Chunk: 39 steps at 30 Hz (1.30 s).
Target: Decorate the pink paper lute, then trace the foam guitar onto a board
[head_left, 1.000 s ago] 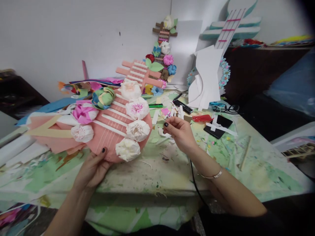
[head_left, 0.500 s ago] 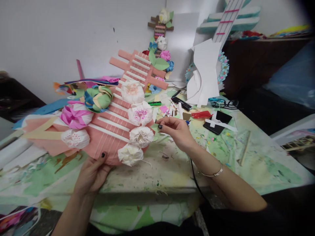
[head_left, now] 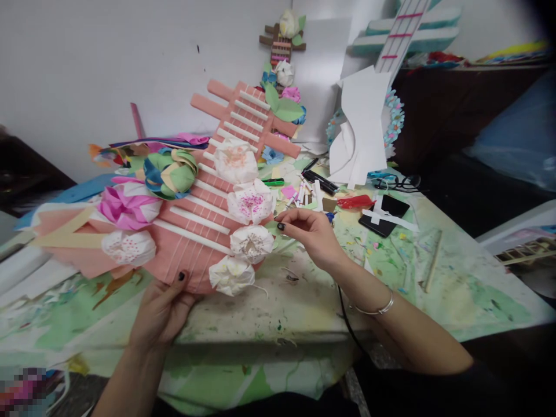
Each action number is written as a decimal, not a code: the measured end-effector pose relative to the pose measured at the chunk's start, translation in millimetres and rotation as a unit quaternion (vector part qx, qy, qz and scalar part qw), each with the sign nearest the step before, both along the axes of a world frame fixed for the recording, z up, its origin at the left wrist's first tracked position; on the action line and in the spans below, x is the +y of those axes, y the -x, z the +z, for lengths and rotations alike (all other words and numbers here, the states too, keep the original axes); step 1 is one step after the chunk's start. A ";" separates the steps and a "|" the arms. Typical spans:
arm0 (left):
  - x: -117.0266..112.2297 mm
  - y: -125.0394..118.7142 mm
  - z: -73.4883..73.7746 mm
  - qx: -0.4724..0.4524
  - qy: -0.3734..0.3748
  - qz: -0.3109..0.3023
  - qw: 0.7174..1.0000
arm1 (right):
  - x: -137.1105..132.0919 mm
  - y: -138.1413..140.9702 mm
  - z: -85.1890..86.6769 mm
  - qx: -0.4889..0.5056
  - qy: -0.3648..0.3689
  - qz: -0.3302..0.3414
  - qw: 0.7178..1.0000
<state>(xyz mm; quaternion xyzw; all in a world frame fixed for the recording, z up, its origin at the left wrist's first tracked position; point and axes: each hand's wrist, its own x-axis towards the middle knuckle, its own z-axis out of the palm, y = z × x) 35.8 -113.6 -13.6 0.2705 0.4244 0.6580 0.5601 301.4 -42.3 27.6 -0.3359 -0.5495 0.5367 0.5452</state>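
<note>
Left hand (head_left: 163, 310): clamped on lower rim of pink paper guitar (head_left: 186, 249), thumb on front face, fingers behind. Right hand (head_left: 310, 234): thumb and forefinger pinched together just beside white paper flower (head_left: 252, 243) at body's right edge; content of pinch too small to tell. Judged step: adjusting trim at that flower. Next move likely to call for steady support and light touch. Guitar tilted above paint-stained table (head_left: 282, 307); long axis near-left to far-right, headstock toward wall.
</note>
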 end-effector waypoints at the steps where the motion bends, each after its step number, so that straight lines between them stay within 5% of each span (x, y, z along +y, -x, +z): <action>1: 0.1 -0.1 0.0 -0.001 -0.001 0.001 1.000 | -0.2 0.2 -0.4 0.001 -0.001 0.000 1.000; 39: -0.9 0.9 -2.0 -0.016 -0.012 0.018 1.000 | -5.2 8.8 -6.4 0.013 -0.044 -0.045 0.998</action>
